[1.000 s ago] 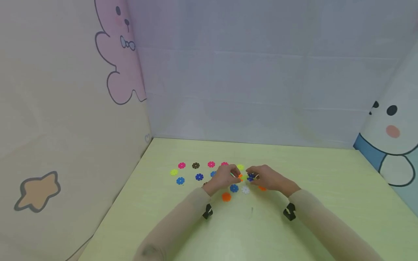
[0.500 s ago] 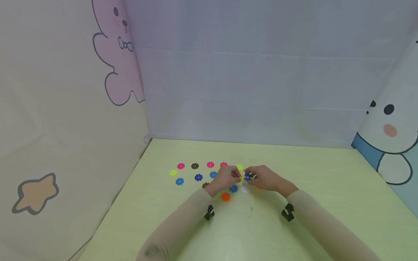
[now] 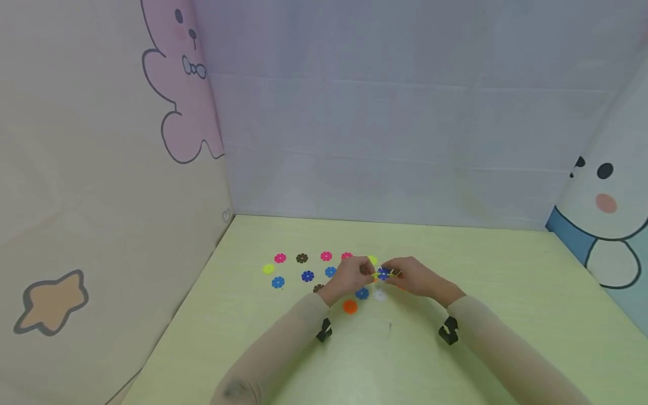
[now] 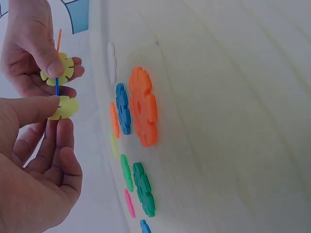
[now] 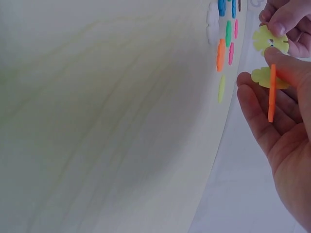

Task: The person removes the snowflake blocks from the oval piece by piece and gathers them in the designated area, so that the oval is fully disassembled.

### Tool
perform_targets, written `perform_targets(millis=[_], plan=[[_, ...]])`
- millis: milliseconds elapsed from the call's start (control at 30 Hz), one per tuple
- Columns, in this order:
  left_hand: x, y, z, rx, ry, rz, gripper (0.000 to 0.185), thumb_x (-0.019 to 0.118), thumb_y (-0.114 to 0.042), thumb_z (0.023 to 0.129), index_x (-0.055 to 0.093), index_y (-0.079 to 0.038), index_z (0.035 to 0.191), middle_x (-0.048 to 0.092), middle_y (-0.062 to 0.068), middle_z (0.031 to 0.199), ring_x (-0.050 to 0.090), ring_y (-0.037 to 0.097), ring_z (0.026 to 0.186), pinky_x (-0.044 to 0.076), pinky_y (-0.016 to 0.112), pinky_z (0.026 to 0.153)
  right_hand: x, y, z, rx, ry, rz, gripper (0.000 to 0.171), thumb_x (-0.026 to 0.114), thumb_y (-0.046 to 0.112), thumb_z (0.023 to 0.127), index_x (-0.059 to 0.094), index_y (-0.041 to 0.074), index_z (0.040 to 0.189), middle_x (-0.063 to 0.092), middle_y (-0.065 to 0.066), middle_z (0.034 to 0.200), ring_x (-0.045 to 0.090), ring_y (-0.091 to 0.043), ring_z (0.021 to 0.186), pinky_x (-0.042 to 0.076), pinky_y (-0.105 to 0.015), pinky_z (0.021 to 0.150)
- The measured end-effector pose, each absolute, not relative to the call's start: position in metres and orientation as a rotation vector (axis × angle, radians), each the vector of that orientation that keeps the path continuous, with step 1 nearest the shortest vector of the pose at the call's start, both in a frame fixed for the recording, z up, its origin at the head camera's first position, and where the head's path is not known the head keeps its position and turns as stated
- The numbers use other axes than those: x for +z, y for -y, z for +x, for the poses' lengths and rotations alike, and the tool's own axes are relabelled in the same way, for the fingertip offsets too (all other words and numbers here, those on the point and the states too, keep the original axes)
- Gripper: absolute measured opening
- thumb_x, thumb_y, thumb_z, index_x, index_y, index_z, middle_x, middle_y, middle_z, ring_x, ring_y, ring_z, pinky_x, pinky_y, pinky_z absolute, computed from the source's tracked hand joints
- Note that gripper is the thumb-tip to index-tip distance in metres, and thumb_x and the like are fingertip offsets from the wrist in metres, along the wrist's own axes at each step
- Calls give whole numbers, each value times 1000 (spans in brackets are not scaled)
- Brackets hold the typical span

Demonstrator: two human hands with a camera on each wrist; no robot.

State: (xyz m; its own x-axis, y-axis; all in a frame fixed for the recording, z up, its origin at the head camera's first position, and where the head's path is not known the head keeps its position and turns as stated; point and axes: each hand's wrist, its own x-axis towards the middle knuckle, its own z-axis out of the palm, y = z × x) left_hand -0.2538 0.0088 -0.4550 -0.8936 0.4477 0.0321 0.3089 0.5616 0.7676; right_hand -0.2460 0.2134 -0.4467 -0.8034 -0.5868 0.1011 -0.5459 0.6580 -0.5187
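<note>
Both hands meet above the middle of the green table (image 3: pixel 486 337). My left hand (image 3: pixel 367 271) pinches a yellow snowflake disc (image 4: pixel 65 108) between thumb and fingers. My right hand (image 3: pixel 394 274) pinches a small cluster: a second yellow disc (image 4: pixel 58 71), an orange disc (image 5: pixel 272 92) seen edge-on, and a blue disc (image 3: pixel 382 274). The blue disc's thin edge (image 4: pixel 57 87) runs between the two yellow discs. In the right wrist view the left hand's yellow disc (image 5: pixel 270 40) sits just above the right hand's yellow disc (image 5: pixel 263 77).
Loose discs lie on the table around the hands: pink (image 3: pixel 280 258), brown (image 3: pixel 301 258), yellow (image 3: pixel 268 269), dark blue (image 3: pixel 307 276), orange (image 3: pixel 349 306), white (image 3: pixel 379 295). Cartoon-printed walls close in the left, back and right sides.
The hands have drawn together; the left hand's yellow disc and the right hand's blue-disc cluster, apart a second ago, now meet.
</note>
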Motion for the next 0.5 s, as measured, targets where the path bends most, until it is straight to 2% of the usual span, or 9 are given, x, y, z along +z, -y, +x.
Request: perform_targets(millis=[167,500], plan=[[-456,-13,-255,1227,-2666,673,7,71,-11,85,64,-11,85,60,-5,77,54,10,72,47,19,62,-445,-211,-247,-882,-2746,-965,27,65,12,90,64,3,115,67,-2,101,54,-7,68,49,-25,60],[-455,-17,-256,1095,-2789,674,5,72,-12,84,67,-10,87,63,-5,78,54,8,70,46,17,63,-444,-209,-249,-891,-2728,-949,24,66,11,89,65,4,112,66,1,93,52,-6,62,47,-25,55]])
